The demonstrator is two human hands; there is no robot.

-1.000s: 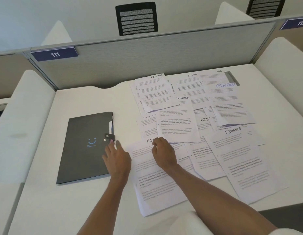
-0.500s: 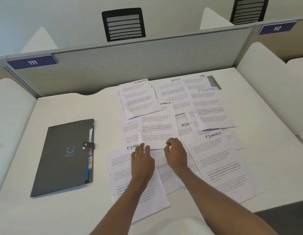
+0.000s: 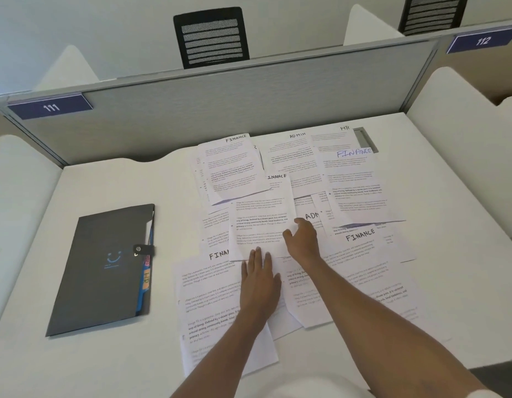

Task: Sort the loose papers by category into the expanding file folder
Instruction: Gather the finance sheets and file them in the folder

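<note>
Now your right hand [image 3: 302, 239] pinches a sheet [image 3: 260, 222] by its edge; your left hand [image 3: 259, 278] lies flat, fingers straight, on papers [image 3: 214, 297].

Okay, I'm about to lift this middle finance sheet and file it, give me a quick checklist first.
1. Heading on the middle sheet reads INANCE, first letter covered: ok.
2. Right hand has a grip on its right edge: ok.
3. Left hand flat at its near edge: ok.
4. Sheet free to lift: not ok, upper FINANCE sheet overlaps its far corner.
5. Folder open: not ok, lies closed.
6. Finance tab located: cannot tell; only HR tab reads.
</note>
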